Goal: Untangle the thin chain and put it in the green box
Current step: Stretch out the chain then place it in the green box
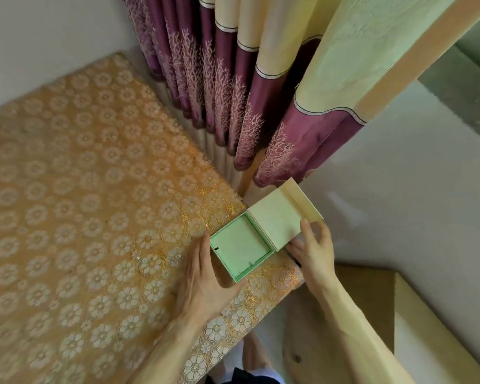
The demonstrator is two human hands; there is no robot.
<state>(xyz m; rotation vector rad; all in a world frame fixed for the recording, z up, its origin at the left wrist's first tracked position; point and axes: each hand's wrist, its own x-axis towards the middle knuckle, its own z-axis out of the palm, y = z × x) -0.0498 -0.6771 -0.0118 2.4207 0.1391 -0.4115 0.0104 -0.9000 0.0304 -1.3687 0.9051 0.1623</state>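
The green box [257, 266] lies open at the right edge of the table [94, 189], and its pale green inside looks bare. Its cream lid [275, 220] folds out to the right, past the table edge. My left hand [203, 284] lies flat against the box's left wall with straight fingers, and the thumb reaches along the near corner. My right hand [313, 250] pinches the lid's outer edge, thumb on top and fingers beneath. A few small silvery glints [139, 259] lie on the cloth left of my left hand. I cannot tell whether they are the thin chain.
An orange cloth with white flowers covers the table. Purple and cream curtains [233, 92] hang just behind the box. A brown cardboard box [372, 300] stands on the pale floor at the lower right. White wall runs along the left.
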